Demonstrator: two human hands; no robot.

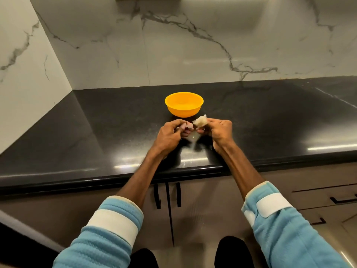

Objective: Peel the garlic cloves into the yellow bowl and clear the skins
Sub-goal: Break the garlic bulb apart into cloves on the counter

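Observation:
A yellow bowl (184, 104) stands on the black counter, just beyond my hands. My right hand (219, 132) grips a pale garlic piece (201, 120) with papery skin, held up near the bowl's front. My left hand (171, 135) pinches a small pinkish clove or bit of skin (188, 127) between its fingertips; which of the two I cannot tell. The two hands are close together, a little above the counter. A few thin, pale skin scraps (194, 139) lie on the counter between my wrists.
The black countertop (108, 120) runs into a corner at the left, with marble walls behind and beside it. Its front edge (193, 169) lies under my forearms. Below are cabinet doors with black handles (157, 197) and drawers at the right.

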